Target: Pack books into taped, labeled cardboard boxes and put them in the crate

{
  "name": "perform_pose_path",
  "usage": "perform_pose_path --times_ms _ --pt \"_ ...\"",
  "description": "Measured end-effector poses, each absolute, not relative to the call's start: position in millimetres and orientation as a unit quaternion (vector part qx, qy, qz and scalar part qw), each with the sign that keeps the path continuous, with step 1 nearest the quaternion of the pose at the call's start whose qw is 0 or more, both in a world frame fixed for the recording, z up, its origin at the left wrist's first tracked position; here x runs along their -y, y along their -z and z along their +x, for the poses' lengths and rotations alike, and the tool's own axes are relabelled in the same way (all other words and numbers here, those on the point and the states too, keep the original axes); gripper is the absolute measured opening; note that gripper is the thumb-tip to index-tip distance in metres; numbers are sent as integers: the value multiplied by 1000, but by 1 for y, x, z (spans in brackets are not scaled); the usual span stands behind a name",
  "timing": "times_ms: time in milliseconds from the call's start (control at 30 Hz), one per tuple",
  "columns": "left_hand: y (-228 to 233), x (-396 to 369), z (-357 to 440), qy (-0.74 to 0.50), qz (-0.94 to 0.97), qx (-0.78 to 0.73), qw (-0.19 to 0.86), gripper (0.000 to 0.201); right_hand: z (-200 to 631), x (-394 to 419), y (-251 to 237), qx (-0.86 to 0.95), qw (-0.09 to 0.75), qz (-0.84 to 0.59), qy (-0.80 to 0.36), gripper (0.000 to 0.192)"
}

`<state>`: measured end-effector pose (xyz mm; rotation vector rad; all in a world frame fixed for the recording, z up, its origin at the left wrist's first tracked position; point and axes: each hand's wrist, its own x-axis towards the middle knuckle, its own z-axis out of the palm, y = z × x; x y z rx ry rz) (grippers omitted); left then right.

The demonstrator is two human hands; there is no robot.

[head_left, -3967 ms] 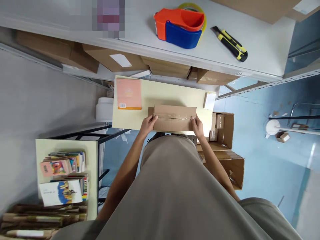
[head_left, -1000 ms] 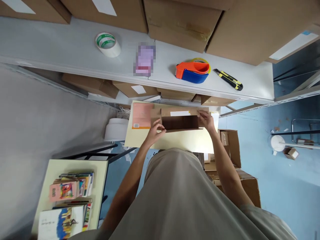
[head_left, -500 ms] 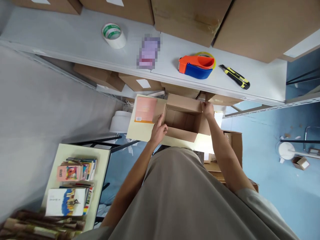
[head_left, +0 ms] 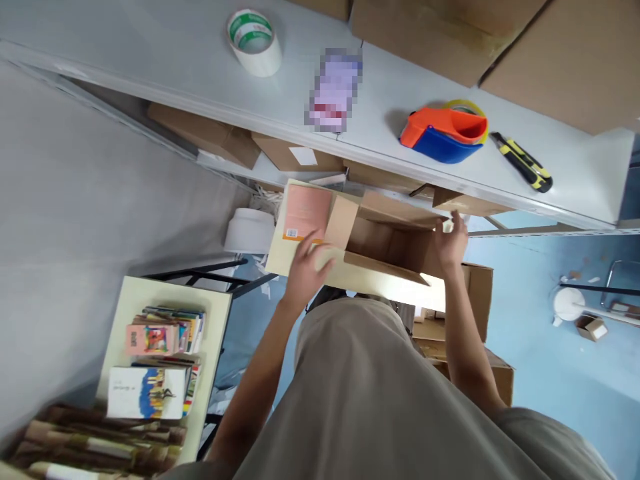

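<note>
An open cardboard box [head_left: 341, 223] lies on a pale yellow tabletop [head_left: 330, 281], its flaps folded outward and the inside showing bare. To its left, a pink book [head_left: 306, 210] with an orange edge and a barcode lies flat. My left hand [head_left: 307, 270] hovers at the book's lower right corner, beside the box's left flap, with fingers spread and nothing in them. At the box's right end is my right hand [head_left: 451, 247], fingers raised and apart; whether it touches the cardboard there I cannot tell.
Above, a grey shelf [head_left: 190, 63] carries a white tape roll [head_left: 263, 57], a blurred purple item [head_left: 334, 90], an orange-and-blue tape dispenser [head_left: 445, 137], a utility knife [head_left: 523, 163] and large cartons [head_left: 440, 40]. Stacked books [head_left: 145, 393] sit on a side table at lower left.
My left hand has come off the box's left flap toward the book. The right hand has let go of the flap and opened. The camera view has shifted; the box sits further right.
</note>
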<state>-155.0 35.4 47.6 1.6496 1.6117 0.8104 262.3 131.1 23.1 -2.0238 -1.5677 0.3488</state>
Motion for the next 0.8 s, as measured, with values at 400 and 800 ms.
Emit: perform_pose_path --times_ms 400,800 --pt "124 -150 -281 -160 427 -809 371 27 -36 -34 -51 596 259 -494 -577 35" --pt "168 -143 -275 -143 483 -789 351 60 -116 -159 120 402 98 -806 -424 47"
